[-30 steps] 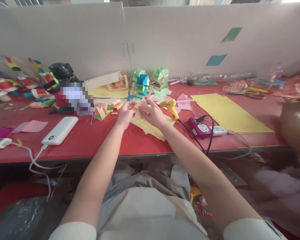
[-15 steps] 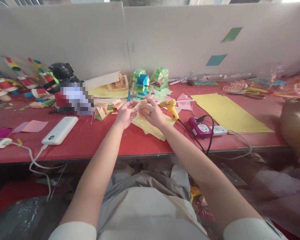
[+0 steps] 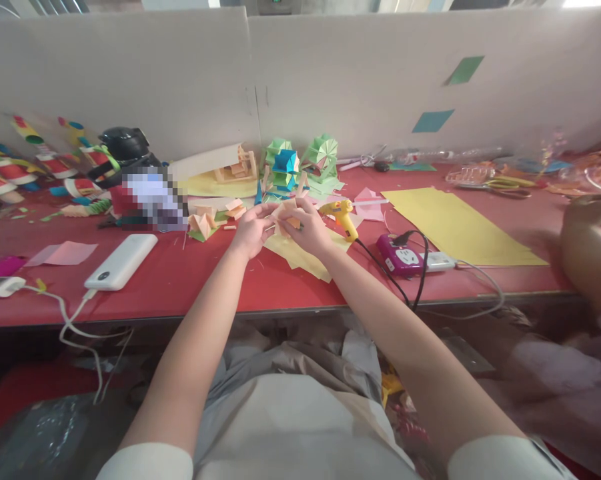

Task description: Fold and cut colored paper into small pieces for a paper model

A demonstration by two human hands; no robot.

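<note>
Left hand: the left hand (image 3: 253, 230) is curling its fingers round one side of a small peach paper piece (image 3: 286, 219), pinching it lightly above the table.
Right hand: the right hand (image 3: 307, 227) is closing thumb and fingers on the other side of the same piece.
Where the piece is: it is hovering between both hands, over yellow sheets (image 3: 300, 257) on the red table (image 3: 190, 280), near the glue gun (image 3: 341, 215).
Step in hand: the person seems to be folding or shaping the piece.
Next move: it likely calls for a steady pinch and a small, careful crease.
Nearby: another person's hand (image 3: 587, 210) is working at the right edge.
</note>
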